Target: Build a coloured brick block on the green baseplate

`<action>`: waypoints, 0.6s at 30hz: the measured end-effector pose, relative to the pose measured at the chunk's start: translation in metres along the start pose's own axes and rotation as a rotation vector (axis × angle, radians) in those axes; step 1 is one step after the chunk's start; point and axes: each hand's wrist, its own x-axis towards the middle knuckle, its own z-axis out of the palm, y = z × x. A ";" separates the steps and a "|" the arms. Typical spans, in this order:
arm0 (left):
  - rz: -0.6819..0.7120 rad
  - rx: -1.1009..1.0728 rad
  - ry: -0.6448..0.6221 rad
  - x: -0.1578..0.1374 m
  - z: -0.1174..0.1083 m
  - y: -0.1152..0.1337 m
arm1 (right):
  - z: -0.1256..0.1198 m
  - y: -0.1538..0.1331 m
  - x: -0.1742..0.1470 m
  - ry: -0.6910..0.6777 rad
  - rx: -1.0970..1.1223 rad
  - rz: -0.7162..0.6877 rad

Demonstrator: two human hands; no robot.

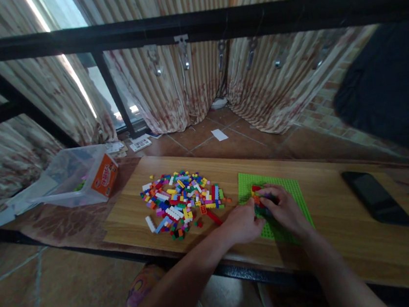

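- On the green plate (pixel 246 180), toward its left side, sits the small cluster (pixel 255 188) of bricks you have between your hands; red and yellow show at its top, the rest is largely covered.
- Your left hand (pixel 244 222) comes in from the left with its fingers curled, the tips against the cluster; you cannot tell from this view whether they grip or only press.
- Your right hand (pixel 282 208) reaches over the plate, thumb and fingers bent at the cluster's right side; whether they pinch a brick is hidden.
- Left of the plate you have a loose, many-coloured pile (pixel 183 195) on the wooden table (pixel 332 237), and a long red brick (pixel 214 217) lies just beside your left forearm.
- To your right, a black phone (pixel 377 198) lies flat, well apart from the plate.
- Beyond the table's left end stands a clear bin (pixel 75 183) with an orange label (pixel 104 174).
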 end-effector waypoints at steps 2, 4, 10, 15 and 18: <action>0.006 0.008 0.007 0.000 0.000 0.000 | -0.002 0.001 0.000 -0.025 -0.003 -0.022; 0.014 0.022 0.003 0.001 0.000 -0.001 | -0.003 0.001 -0.001 -0.030 -0.011 -0.027; 0.004 0.050 -0.030 0.002 0.001 -0.001 | -0.004 0.002 -0.001 -0.039 0.003 -0.027; 0.007 0.068 -0.025 0.003 0.002 -0.002 | -0.002 0.001 -0.003 -0.024 0.006 -0.007; 0.000 0.082 -0.025 0.003 0.001 -0.001 | -0.001 -0.002 -0.003 -0.011 0.009 -0.011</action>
